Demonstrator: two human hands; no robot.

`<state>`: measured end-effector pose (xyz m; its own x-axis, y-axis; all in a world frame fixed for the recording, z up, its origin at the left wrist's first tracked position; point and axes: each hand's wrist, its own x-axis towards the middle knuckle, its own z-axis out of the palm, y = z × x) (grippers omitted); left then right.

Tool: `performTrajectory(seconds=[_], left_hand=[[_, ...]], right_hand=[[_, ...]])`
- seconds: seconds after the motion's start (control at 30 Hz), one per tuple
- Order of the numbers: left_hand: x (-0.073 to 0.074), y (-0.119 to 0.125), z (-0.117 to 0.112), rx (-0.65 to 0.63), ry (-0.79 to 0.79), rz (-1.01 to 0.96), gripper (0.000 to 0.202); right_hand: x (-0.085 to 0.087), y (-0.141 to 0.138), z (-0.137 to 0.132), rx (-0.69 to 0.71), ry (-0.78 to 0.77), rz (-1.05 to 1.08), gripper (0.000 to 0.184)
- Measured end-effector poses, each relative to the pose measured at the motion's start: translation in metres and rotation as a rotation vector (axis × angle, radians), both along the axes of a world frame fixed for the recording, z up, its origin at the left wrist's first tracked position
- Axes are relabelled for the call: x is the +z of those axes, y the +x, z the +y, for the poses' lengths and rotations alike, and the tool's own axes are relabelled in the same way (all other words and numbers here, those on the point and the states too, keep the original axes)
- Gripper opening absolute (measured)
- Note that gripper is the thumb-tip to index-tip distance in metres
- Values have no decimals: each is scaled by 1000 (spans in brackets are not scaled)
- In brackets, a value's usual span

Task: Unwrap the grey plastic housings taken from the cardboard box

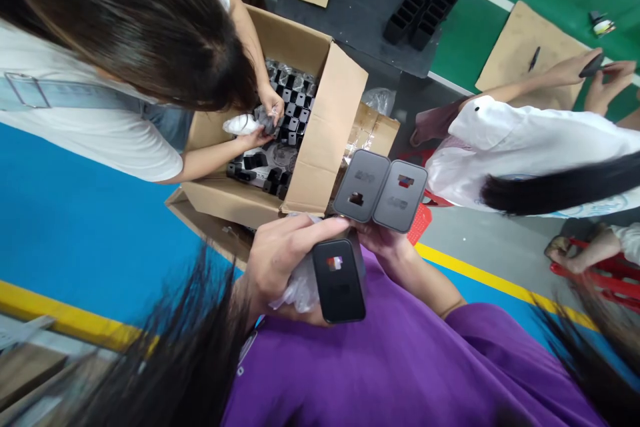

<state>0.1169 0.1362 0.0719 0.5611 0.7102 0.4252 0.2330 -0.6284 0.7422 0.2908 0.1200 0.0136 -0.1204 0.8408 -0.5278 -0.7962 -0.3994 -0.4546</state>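
Note:
My left hand is wrapped round a black box-shaped piece with rounded corners and a small cut-out in its end face. Crumpled clear plastic is bunched in the same hand. Two more such pieces, a left one and a right one, stand side by side just beyond, end faces toward me. Their lower parts are gripped by my right hand, whose fingers are mostly hidden behind them. My left thumb reaches to the base of the left piece.
A large open carton ahead on the left holds several black pieces and plastic wrap. Over it, a co-worker's hands handle a wrapped piece. More black pieces stand on the dark table mat. Another person sits at the right.

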Motion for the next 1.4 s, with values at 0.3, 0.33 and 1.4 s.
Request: performTrajectory(seconds=[0.3,0.33,1.4], left_hand=[[0,-4,3,-26,-22,29,67],[-1,-4,4,-32,-17,13,67],[-11,-18,13,-38,31,-100,73]], right_hand=[[-5,-2,2,-57,24,24,31],[-7,-2,1,-58,17,15,34],[-19,-19,4,-144,5,-123,37]])
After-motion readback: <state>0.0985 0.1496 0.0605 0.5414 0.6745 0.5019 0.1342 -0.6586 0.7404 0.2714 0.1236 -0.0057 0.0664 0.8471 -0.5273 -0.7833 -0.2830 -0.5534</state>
